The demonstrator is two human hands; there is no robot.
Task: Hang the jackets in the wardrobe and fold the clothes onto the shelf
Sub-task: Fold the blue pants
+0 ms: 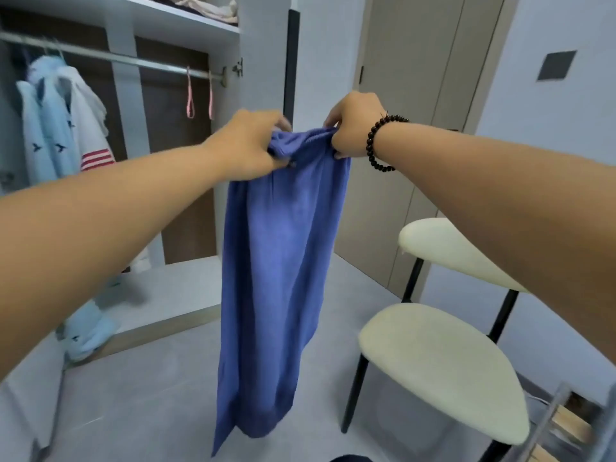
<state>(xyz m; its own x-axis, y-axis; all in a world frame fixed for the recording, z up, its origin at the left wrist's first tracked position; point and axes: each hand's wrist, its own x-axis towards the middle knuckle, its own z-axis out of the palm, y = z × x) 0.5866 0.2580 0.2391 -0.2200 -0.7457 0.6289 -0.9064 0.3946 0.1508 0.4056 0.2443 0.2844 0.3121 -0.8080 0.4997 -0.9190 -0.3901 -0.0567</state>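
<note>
Both hands, left hand (245, 145) and right hand (353, 126), grip the blue garment's (283, 261) top edge, fingers curled into it. It hangs, seemingly clear of the floor (150, 395).

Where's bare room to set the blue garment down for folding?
Chair seat is bare, right of the blue garment that left hand and right hand hold up. Wardrobe floor is bare beside the light blue clothes. Top shelf already holds folded clothes.
</note>
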